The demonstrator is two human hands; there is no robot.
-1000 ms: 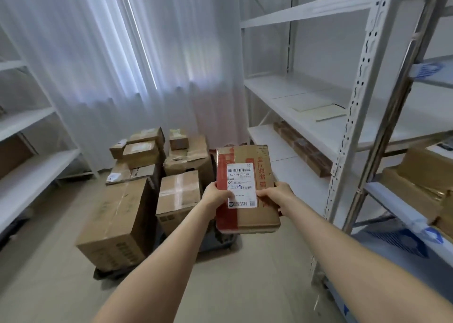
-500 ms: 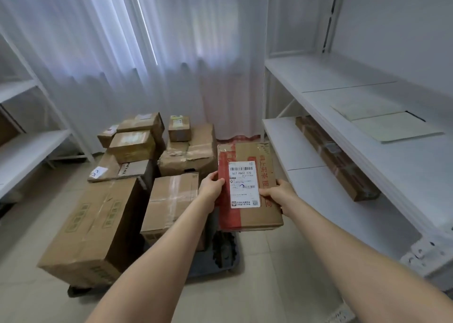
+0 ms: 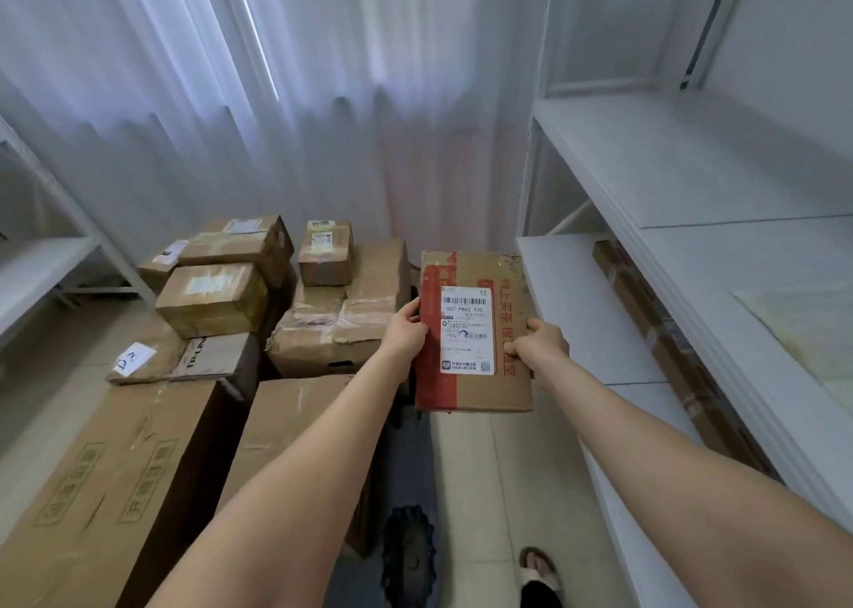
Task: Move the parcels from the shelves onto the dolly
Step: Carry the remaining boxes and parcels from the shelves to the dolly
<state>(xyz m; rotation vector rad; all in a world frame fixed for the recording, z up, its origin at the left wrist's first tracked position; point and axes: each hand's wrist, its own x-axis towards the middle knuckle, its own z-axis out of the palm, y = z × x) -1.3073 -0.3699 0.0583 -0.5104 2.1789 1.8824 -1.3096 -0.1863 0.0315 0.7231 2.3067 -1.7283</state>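
- Head cam, nearest: sandalled foot (image 3: 537,566) on tile floor (image 3: 480,469), just R of the dolly (image 3: 406,478). Only a strip of its bluish deck shows; the rest sits under cartons.
- Near L: long carton (image 3: 115,478) lies on its side w/ a mid-size box (image 3: 295,423) beside it. No bare deck is visible between them.
- Both arms are out. The left hand (image 3: 405,330) is clamped on the L edge of the parcel (image 3: 471,390), thumb on the top face. The right hand (image 3: 542,344) is clamped on its R edge.
- The parcel is a flat brown box w/ red tape + white label. It's held roughly level in the air, R of the stack and over floor, not yet on the dolly.
- Behind it: crushed taped box (image 3: 341,326) w/ a small box (image 3: 325,252) on top, more boxes stacked to the L.
- Far R: white shelves (image 3: 577,312), w/ one long taped parcel (image 3: 664,344) on the lower level.
- Back: white curtain (image 3: 323,100).
- Risks, as a judgement:
  - Free deck looks scarce, so the parcel prob. has to go on top of other boxes.
  - The crushed lid is uneven, so a flat box set there could tilt + slide off.
  - Nudging the small box could knock it off the back.
  - The foot is close to the deck edge, so it could be tripped on.
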